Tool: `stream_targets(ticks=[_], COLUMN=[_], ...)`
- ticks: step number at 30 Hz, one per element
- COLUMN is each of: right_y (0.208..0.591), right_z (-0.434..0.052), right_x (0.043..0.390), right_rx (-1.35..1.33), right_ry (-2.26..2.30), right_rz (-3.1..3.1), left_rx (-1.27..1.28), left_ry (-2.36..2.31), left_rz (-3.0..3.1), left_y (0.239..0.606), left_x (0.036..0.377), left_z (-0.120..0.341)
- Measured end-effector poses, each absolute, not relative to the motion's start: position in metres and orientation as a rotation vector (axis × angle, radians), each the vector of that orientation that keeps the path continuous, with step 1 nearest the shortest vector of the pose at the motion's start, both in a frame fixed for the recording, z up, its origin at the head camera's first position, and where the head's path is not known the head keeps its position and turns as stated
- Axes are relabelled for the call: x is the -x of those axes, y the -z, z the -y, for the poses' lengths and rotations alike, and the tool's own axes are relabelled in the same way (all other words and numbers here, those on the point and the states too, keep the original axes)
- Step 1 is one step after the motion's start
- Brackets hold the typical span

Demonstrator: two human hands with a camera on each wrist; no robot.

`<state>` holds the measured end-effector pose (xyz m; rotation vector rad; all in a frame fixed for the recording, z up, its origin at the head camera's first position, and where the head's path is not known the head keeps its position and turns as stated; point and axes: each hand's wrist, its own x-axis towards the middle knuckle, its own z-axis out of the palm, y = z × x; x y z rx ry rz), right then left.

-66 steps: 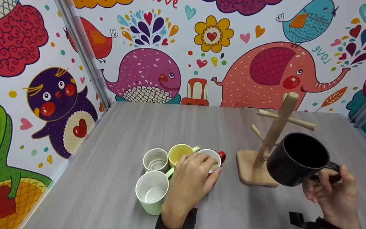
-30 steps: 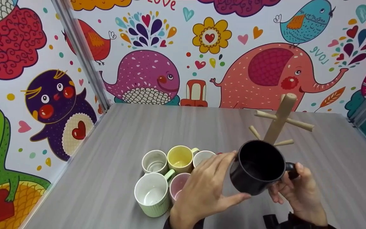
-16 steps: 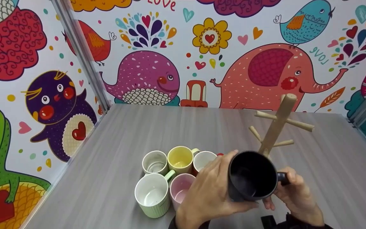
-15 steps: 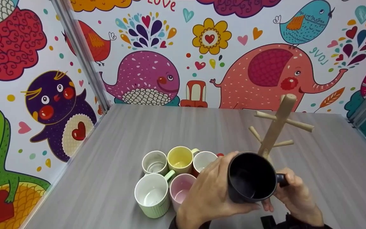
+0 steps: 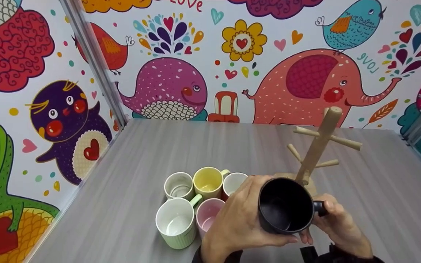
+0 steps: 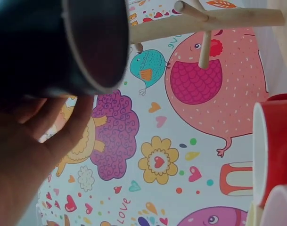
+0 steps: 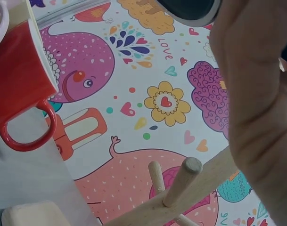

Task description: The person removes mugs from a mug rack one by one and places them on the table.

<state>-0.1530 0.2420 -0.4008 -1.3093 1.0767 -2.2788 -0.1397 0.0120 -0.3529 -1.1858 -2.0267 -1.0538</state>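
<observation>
Black mug (image 5: 285, 205), held above the table (image 5: 181, 146) beside the clustered mugs (image 5: 196, 197): our left hand (image 5: 239, 223) cups its body, right hand (image 5: 336, 224) grips the handle; we judge lowering it level avoids knocking the wooden mug tree (image 5: 318, 144).

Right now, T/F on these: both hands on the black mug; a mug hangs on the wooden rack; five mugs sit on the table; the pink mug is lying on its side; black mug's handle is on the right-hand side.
1. Both hands are on the black mug. True: the left hand cups its side, the right hand holds the handle.
2. A mug hangs on the wooden rack. False: its pegs are bare.
3. Five mugs sit on the table. True: white mug, yellow mug, green mug, pink mug and red mug.
4. The pink mug lies on its side. False: it stands upright, opening up.
5. The black mug's handle is on the right hand's side. True.
</observation>
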Motion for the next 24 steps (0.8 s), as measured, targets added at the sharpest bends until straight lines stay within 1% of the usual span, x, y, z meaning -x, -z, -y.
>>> stream_targets(ticks=[6,13,24], right_y=[0.3990,0.3981,0.4017], right_z=[-0.2417,-0.2386,-0.2384], right_x=[0.1545,0.1585,0.1585], right_rx=[1.321,1.446,1.413], right_ry=[2.248,2.159,2.208], right_rz=[-1.089,-1.098,-1.044], left_rx=[1.169,1.177,1.158], left_ry=[1.073,1.063,1.091], left_rz=[2.053,2.081,2.121], left_y=[0.3517,0.3524,0.3533], left_x=[0.1394,0.1391,0.1386], left_z=[-0.0120,-0.0130,-0.0129])
